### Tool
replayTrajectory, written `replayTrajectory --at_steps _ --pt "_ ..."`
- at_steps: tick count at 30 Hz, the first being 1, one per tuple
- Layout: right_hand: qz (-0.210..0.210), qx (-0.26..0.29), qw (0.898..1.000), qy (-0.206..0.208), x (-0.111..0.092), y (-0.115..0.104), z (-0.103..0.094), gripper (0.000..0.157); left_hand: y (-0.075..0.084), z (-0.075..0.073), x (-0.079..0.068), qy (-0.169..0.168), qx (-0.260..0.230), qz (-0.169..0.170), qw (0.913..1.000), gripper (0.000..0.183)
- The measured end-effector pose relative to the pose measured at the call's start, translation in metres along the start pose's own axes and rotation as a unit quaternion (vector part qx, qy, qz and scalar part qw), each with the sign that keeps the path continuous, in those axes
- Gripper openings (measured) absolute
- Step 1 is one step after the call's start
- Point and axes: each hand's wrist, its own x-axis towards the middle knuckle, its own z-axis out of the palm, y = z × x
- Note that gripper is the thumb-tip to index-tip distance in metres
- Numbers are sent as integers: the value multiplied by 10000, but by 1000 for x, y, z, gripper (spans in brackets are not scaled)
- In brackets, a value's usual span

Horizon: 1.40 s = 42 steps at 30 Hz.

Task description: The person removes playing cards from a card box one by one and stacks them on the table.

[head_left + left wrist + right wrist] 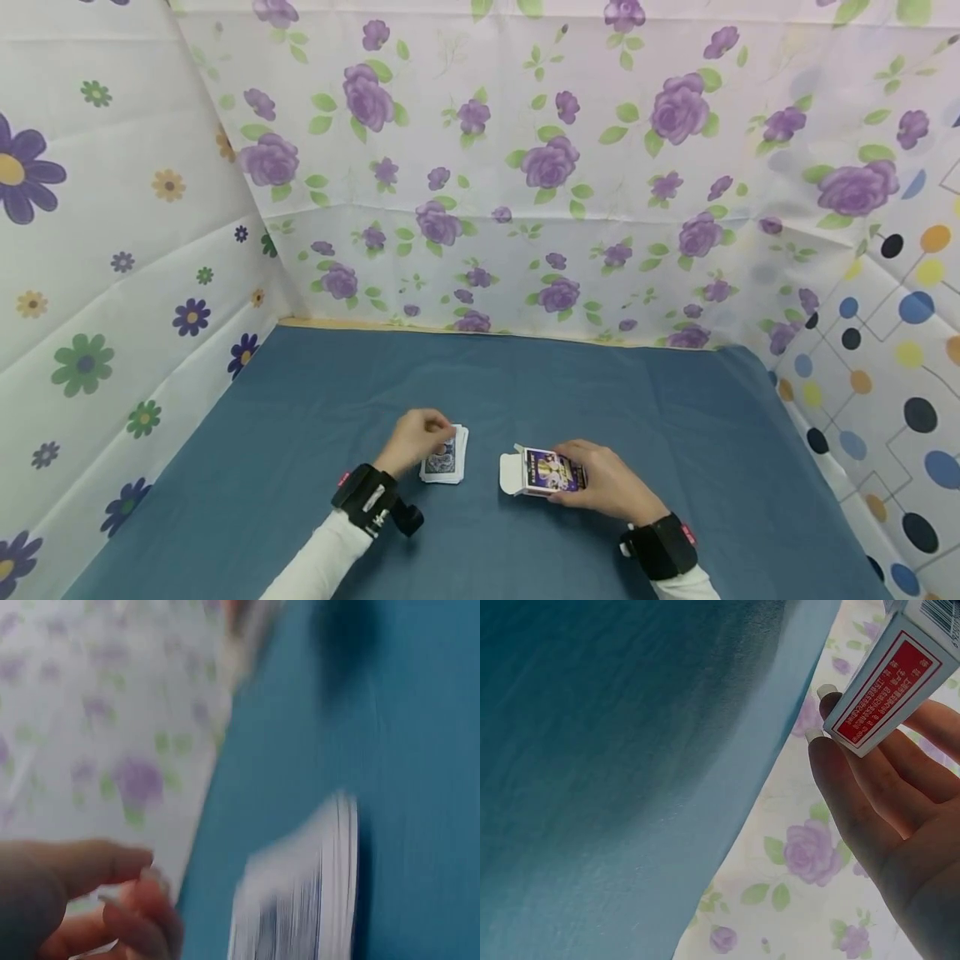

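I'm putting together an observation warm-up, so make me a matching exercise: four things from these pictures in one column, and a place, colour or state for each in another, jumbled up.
Column one:
1. Card box
2. Table cloth
3. Card stack
4. Right hand

Column two:
A. In a pile, beside the left hand
B. With fingers curled round something
C. With its white end flap open
D. Plain blue

Right pairs: 1-C, 2-D, 3-A, 4-B
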Motion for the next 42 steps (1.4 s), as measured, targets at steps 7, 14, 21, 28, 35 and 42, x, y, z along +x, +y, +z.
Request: replayTrajectory --at_steps 7,14,21,28,35,42 --pt "-210 -40 9996 181 4 -9 -6 66 34 37 -15 -1488 -379 668 9859 17" --pt "-184 -54 9996 208 3 -16 -7 66 40 56 -19 -1562 -615 531 9844 18" --pt "-209 -9 9997 93 1 -18 -4 68 37 63 -25 -1479 -738 352 9856 22" --pt "-120 60 9999 22 -1 -19 -3 69 35 65 -26 -1464 -883 259 9849 21" --pt "-70 96 9999 -60 -1 -17 -2 70 32 64 -26 -1731 -1143 -36 9783 24" --pt "-91 138 9999 -42 -3 -15 -1 70 30 60 -27 -1923 -1271 -63 9730 27"
